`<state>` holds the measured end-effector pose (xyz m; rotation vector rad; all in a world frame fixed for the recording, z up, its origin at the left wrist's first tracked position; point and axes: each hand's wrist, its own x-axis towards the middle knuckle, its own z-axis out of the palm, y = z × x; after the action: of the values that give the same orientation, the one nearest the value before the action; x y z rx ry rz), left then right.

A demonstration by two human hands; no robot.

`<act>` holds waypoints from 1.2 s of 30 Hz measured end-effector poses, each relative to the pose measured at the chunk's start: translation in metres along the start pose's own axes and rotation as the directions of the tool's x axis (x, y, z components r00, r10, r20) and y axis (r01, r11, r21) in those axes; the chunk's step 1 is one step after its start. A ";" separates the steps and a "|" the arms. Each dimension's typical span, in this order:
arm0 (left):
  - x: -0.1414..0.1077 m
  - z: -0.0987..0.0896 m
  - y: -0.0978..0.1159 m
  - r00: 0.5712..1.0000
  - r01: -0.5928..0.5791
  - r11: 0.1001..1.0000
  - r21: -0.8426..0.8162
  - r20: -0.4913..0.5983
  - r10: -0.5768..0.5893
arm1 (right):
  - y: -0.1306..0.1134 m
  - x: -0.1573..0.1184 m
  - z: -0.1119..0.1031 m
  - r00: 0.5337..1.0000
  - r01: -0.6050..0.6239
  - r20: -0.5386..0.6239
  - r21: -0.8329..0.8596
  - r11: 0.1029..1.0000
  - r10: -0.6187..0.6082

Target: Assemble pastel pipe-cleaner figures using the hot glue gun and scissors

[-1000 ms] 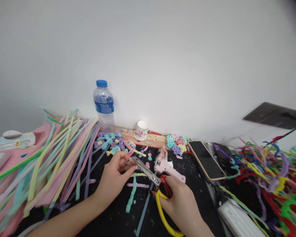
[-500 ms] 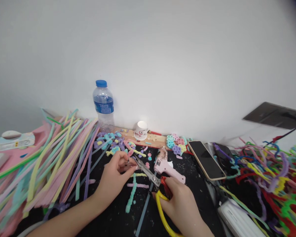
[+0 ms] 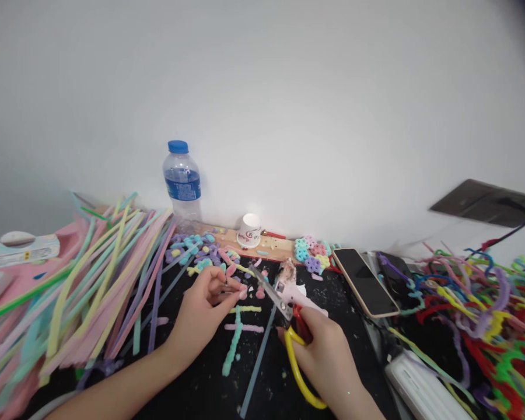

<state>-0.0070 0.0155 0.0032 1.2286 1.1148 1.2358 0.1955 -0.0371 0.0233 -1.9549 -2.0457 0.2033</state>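
Observation:
Between thumb and fingertips, my left hand (image 3: 210, 303) pinches a small pink fuzzy piece (image 3: 242, 291). My right hand (image 3: 326, 350) is wrapped round the red and yellow handles of the scissors (image 3: 276, 296), whose blades point up and left, apart from the left fingertips. Below the left fingertips lie a mint green fuzzy strip (image 3: 231, 350), a lilac strip (image 3: 249, 328) and a yellow strip (image 3: 250, 309) on the black surface. A pink glue gun (image 3: 295, 291) rests behind the scissors, partly hidden by them and my right hand.
Pastel pipe cleaners (image 3: 109, 280) cover the left side. Along the back stand a bottle (image 3: 182, 184) and a paper cup (image 3: 249, 231), near fuzzy flowers (image 3: 312, 254). To the right lie a phone (image 3: 366, 284), a white power strip (image 3: 424, 388) and tangled bright pipe cleaners (image 3: 494, 326).
The scissors and my right hand have moved right, and the blades have come away from my left fingertips. The pink piece now shows there. My left hand has barely moved.

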 end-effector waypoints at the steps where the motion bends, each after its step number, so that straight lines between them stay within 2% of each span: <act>1: 0.000 0.000 -0.001 1.000 -0.002 1.000 -0.002 0.000 0.002 | 0.002 0.001 -0.002 0.999 -0.009 -0.035 0.011 1.000 0.009; 6: 0.001 -0.001 -0.003 1.000 -0.011 1.000 -0.016 0.013 0.011 | 0.023 0.012 -0.011 0.969 -0.128 -0.214 0.002 0.992 0.125; 11: 0.002 -0.001 0.001 1.000 -0.016 1.000 0.020 0.018 0.016 | 0.057 0.026 -0.019 0.906 -0.232 -0.373 -0.038 0.972 0.201; 14: 0.002 0.000 0.003 0.999 -0.012 0.999 0.036 0.031 0.011 | 0.074 0.032 -0.022 0.887 -0.322 -0.364 -0.049 0.946 0.283; 17: 0.003 0.000 0.002 0.999 0.014 1.000 -0.019 0.052 -0.013 | 0.085 0.036 -0.021 0.885 -0.352 -0.343 -0.053 0.934 0.314; 22: 0.003 0.000 0.001 0.981 0.160 0.969 -0.189 0.137 -0.136 | 0.093 0.039 -0.014 0.890 -0.337 -0.320 0.015 0.941 0.324; 25: 0.002 0.001 0.002 0.960 0.258 0.934 -0.249 0.172 -0.219 | 0.097 0.041 -0.010 0.896 -0.287 -0.348 0.021 0.958 0.276; 29: 0.002 0.002 0.006 0.934 0.334 0.894 -0.301 0.234 -0.270 | 0.094 0.042 -0.011 0.878 -0.212 -0.437 0.009 0.977 0.195; 30: 0.002 0.002 0.007 0.929 0.344 0.885 -0.314 0.249 -0.273 | 0.089 0.040 -0.012 0.872 -0.158 -0.465 0.025 0.987 0.152; 33: 0.002 0.001 0.009 0.912 0.374 0.860 -0.347 0.308 -0.272 | 0.065 0.033 -0.010 0.858 0.107 -0.512 0.105 0.989 -0.039; 36: 0.001 0.000 0.011 0.886 0.408 0.838 -0.364 0.380 -0.266 | 0.033 0.025 -0.004 0.851 0.360 -0.455 0.141 0.922 -0.263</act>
<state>-0.0073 0.0155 0.0138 0.8009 0.7249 0.9048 0.2269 -0.0105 0.0200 -1.3569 -1.9101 -0.0688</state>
